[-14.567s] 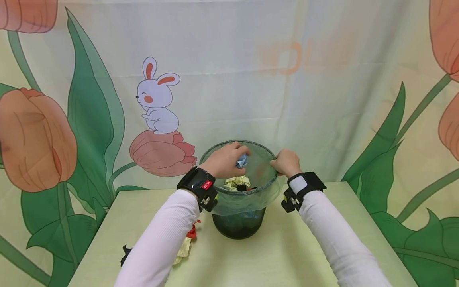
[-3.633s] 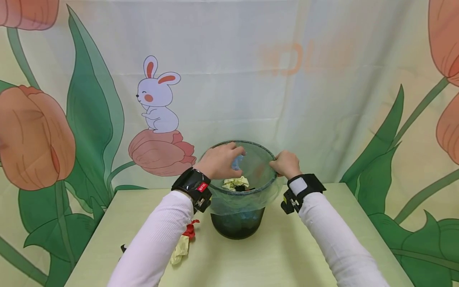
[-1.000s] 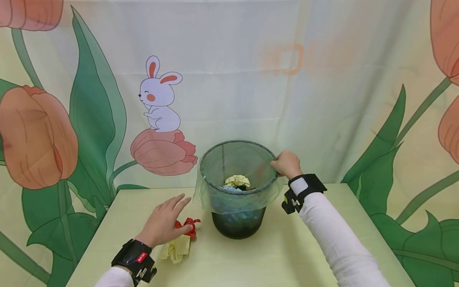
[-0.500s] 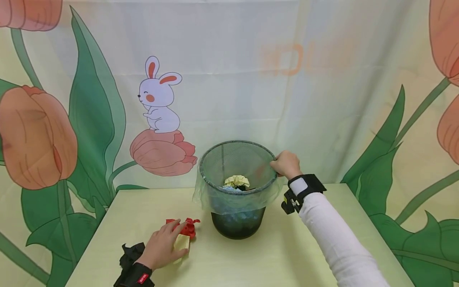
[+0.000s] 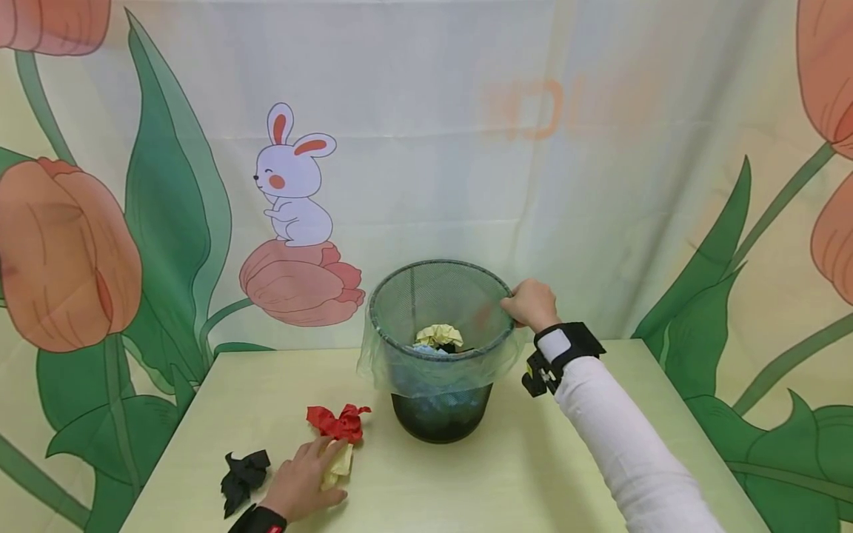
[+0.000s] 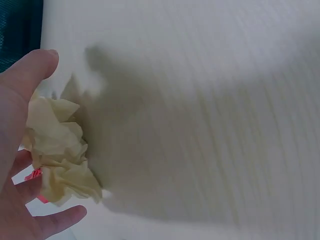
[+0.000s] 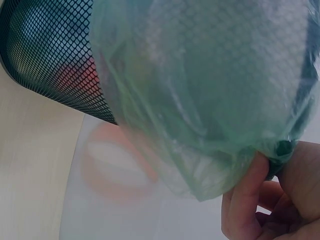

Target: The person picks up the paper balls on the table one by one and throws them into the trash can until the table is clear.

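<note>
My left hand (image 5: 303, 481) hovers over a crumpled yellow paper (image 5: 338, 466) at the table's front left, partly hiding it. In the left wrist view the thumb and fingers are spread around that yellow paper (image 6: 57, 140), not closed on it. My right hand (image 5: 535, 305) grips the right rim of a black mesh wastebasket (image 5: 441, 426), pinching the edge of its green plastic bag (image 7: 195, 125) too. Inside the basket, a yellow paper ball (image 5: 438, 335) and a light-blue one (image 5: 433, 350) show near the bottom, with something black beside them.
A crumpled red paper (image 5: 340, 424) lies just beyond the left hand. Farther left is a crumpled black paper (image 5: 243, 474). A printed curtain (image 5: 426, 148) hangs behind the pale table (image 5: 533, 474).
The blue paper ball, earlier in my left hand, now lies in the basket. That hand has moved down and left, over the yellow paper. My right hand stays on the rim.
</note>
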`<state>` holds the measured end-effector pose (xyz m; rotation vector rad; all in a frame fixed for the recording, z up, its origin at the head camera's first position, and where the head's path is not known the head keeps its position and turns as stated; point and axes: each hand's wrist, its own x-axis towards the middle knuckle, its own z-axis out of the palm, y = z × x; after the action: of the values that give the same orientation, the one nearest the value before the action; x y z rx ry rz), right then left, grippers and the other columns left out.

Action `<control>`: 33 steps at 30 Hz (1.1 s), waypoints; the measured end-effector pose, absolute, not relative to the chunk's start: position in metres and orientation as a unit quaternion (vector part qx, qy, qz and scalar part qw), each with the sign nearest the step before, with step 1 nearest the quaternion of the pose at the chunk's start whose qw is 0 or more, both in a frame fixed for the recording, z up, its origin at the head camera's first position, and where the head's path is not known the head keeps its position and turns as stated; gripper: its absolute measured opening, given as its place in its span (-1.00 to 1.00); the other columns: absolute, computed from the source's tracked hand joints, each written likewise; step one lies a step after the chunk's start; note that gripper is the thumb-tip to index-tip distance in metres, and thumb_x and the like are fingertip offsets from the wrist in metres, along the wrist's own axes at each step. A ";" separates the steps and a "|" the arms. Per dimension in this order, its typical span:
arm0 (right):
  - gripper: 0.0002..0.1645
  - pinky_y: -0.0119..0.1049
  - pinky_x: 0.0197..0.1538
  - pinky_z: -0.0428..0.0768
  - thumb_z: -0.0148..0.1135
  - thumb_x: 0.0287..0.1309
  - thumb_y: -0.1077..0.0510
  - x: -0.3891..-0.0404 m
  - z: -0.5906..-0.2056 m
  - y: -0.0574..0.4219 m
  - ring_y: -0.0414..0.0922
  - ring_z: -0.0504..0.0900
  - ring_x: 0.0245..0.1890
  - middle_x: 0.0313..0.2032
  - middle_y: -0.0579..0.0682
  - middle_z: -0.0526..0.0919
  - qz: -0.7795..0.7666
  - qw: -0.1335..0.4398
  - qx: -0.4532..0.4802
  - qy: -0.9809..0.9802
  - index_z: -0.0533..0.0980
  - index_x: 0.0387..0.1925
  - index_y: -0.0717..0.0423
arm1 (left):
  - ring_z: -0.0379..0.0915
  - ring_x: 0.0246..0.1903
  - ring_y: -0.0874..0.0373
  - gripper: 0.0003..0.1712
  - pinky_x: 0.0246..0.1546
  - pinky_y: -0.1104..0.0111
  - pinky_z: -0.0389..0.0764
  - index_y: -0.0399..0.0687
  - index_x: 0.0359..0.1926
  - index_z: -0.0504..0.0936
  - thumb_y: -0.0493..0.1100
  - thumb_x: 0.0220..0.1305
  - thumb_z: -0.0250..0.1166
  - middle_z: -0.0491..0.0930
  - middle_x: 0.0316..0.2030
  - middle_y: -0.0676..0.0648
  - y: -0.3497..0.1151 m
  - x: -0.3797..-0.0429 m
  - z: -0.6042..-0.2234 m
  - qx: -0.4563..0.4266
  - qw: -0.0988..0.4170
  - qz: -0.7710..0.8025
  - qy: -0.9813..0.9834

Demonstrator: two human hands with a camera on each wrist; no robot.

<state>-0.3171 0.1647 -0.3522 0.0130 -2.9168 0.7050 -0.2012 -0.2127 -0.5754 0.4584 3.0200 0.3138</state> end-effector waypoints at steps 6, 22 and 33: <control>-0.44 -0.51 -0.77 0.07 0.03 0.00 0.25 -0.316 -0.352 0.164 -0.25 0.39 -0.86 -0.95 -0.19 0.18 0.232 0.073 0.003 -0.970 0.07 -0.97 -0.06 | 0.34 0.03 -0.18 -0.13 -0.31 -0.10 0.53 0.11 0.18 0.37 0.18 -0.22 0.46 0.38 0.09 -0.19 -0.212 -0.202 -0.584 0.146 0.054 0.112 0.981; -0.44 -0.52 -0.78 0.09 0.03 -0.02 0.27 -0.314 -0.350 0.163 -0.27 0.39 -0.86 -0.97 -0.23 0.12 0.243 0.077 0.011 -0.967 0.06 -0.97 -0.07 | 0.40 -0.20 -0.09 -0.40 -0.49 0.07 0.55 0.08 -0.04 0.49 0.00 -0.18 0.49 0.42 -0.13 -0.14 -0.208 -0.206 -0.592 0.146 0.044 0.093 0.984; -0.44 -0.53 -0.79 0.09 0.03 -0.03 0.26 -0.314 -0.351 0.163 -0.27 0.39 -0.87 -0.98 -0.24 0.13 0.244 0.080 0.013 -0.966 0.06 -0.98 -0.07 | 0.32 -0.44 0.10 -0.60 -0.65 0.28 0.42 0.10 -0.35 0.49 -0.10 -0.23 0.51 0.35 -0.37 -0.03 -0.208 -0.202 -0.586 0.164 0.025 0.095 0.982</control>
<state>-0.3144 0.1634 -0.3512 0.0381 -2.8911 0.7313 -0.2018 -0.2079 -0.5859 0.5073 3.0356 0.2935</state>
